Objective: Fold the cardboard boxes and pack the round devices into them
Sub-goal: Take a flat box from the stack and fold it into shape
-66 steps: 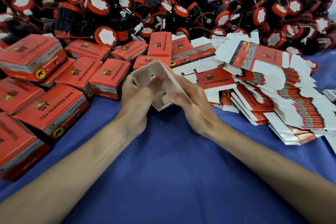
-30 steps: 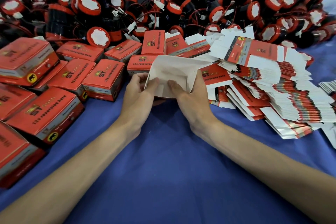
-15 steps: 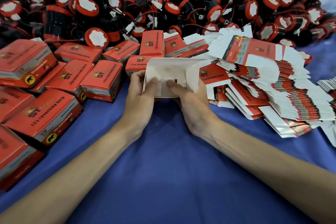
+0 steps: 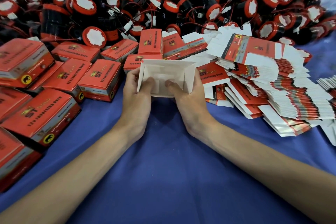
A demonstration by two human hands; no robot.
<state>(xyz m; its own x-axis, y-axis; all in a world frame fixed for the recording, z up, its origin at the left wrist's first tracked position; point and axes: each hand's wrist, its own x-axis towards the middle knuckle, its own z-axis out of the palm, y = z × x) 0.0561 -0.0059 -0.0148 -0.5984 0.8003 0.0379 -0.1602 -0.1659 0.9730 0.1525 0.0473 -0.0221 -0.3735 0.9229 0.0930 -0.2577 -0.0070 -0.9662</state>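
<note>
L hand & R hand grip box walls, thumbs pressing inner flaps; I judge card thin, light, crushable; hold creases nr thumbs.

Open box in both hands

A blue cloth is covering the table. Closed red boxes are sitting on its left side, flat carton blanks are lying fanned on the right, and round black-and-red devices are piling along the far edge.

packed boxes cut off left.
</note>
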